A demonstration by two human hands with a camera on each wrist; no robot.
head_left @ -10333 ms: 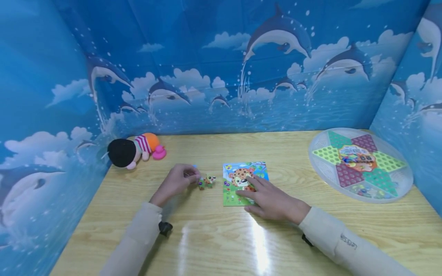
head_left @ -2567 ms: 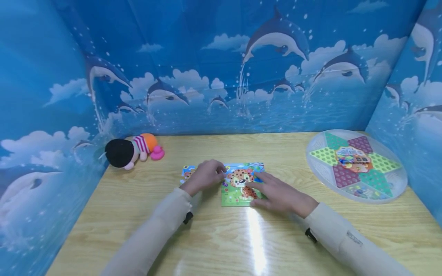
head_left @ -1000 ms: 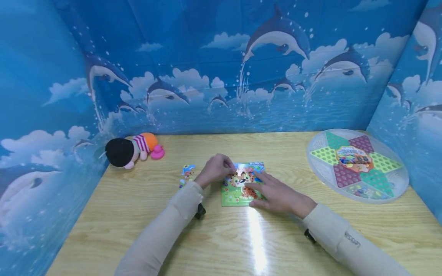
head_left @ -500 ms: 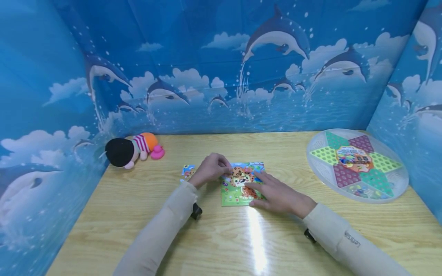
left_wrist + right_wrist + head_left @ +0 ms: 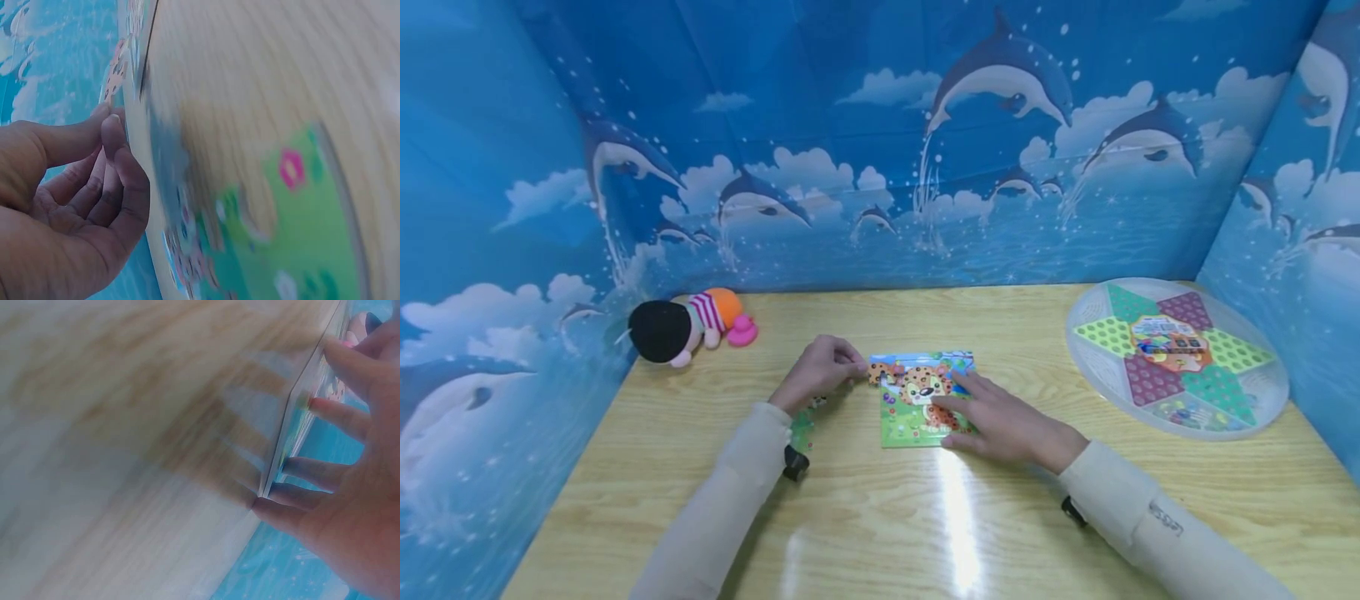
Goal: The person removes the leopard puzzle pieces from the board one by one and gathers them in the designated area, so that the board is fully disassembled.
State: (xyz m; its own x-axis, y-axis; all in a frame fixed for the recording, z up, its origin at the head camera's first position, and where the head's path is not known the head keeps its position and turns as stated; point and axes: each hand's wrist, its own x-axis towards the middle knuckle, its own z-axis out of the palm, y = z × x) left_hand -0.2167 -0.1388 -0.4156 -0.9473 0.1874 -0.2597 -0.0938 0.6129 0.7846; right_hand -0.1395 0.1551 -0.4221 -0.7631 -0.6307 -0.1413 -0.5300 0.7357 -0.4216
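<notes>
A square jigsaw puzzle (image 5: 910, 429) with a spotted leopard cub on green and blue lies mid-table. My left hand (image 5: 823, 371) pinches a spotted jigsaw piece (image 5: 877, 373) between thumb and forefinger, just past the puzzle's upper left edge. The left wrist view shows the pinched piece (image 5: 115, 80) raised on edge above the table. Partly hidden under the left forearm are other green jigsaw pieces (image 5: 802, 431). My right hand (image 5: 1000, 421) rests on the puzzle's right side with fingers spread; in the right wrist view its fingertips meet the puzzle's edge (image 5: 284, 428).
A doll (image 5: 688, 325) with a black cap lies at the back left beside a pink rubber duck (image 5: 742, 331). To the right is a round Chinese checkers board (image 5: 1176, 358). A blue dolphin backdrop (image 5: 880, 167) rises behind the table (image 5: 880, 533).
My left hand has drawn back leftward from the puzzle's upper left, with the spotted jigsaw piece in its fingers. Earlier it moved in from the loose pieces. The right hand stays on the puzzle.
</notes>
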